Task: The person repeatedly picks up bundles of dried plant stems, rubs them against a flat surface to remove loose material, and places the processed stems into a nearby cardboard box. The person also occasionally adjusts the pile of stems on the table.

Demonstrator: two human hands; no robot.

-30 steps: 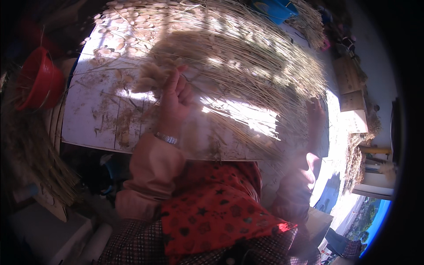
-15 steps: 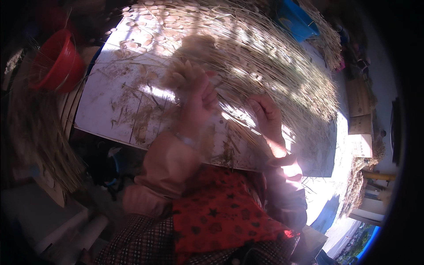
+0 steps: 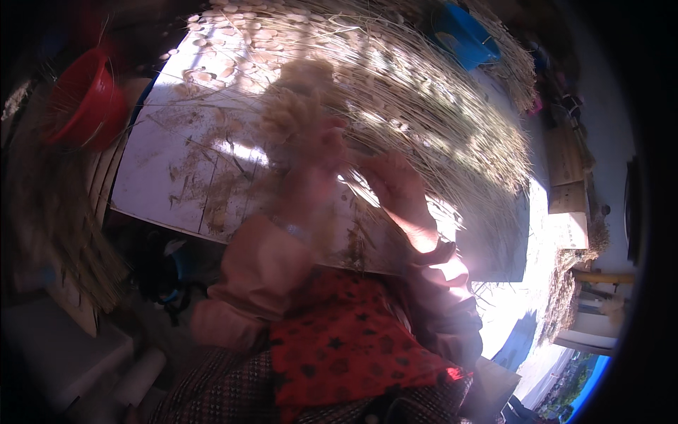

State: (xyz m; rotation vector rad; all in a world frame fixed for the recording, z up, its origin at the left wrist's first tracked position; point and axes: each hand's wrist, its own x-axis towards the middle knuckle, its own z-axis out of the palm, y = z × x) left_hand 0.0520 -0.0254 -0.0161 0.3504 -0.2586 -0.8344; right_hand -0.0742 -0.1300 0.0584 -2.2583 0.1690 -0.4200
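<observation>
My left hand (image 3: 321, 161), smeared by motion, is closed around a bunch of dried bunny-tail grass (image 3: 286, 113). Its fluffy tan heads stick out at the far left of the fist. Stems (image 3: 360, 189) run from the fist toward the near right. Just right of it is my right hand (image 3: 399, 187), its fingers curled in by the stems. What those fingers pinch is hidden. Beyond both hands lies a thick layer of loose dried grass (image 3: 438, 120), with pale oval heads (image 3: 247, 35) toward the far left and stalks toward the right.
A white board tabletop (image 3: 159, 159) carries brown chaff. At the far right stands a blue basin (image 3: 462, 39); a red basin (image 3: 92, 106) is off the left edge. More stalks (image 3: 78, 240) hang at the left. Cardboard boxes (image 3: 568, 187) stand at the right. A red patterned cloth (image 3: 353, 346) covers my lap.
My right hand has moved left, up close to my left hand. The left hand still has the bunch, and is more blurred. The whole view has shifted slightly.
</observation>
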